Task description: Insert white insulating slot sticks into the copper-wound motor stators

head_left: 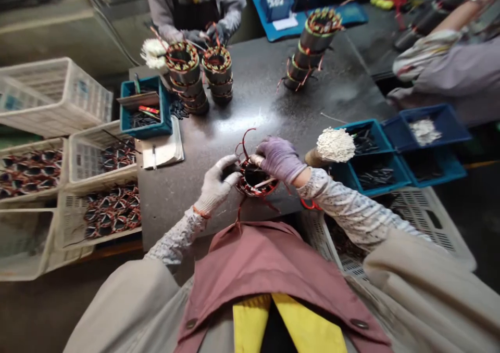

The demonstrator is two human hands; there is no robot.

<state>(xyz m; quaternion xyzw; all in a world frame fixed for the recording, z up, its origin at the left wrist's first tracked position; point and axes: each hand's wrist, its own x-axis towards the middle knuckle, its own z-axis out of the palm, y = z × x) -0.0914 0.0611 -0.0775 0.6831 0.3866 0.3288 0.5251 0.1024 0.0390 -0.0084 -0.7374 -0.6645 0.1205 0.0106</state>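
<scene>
Where two gloved hands meet, a wire-wound ring (253, 174) with red leads sits mid-frame on the dark table (175, 197).
Half open, thumb apart from fingers, the left hand (217, 184) has its tips at the ring's left edge, probably to steady it; the right hand (280, 159) bends over the upper right rim, though whether it pinches a wire I cannot tell. Right of centre, a white bundle (335, 145) and blue bin (402, 168) stand near, likely for easy reach.
</scene>
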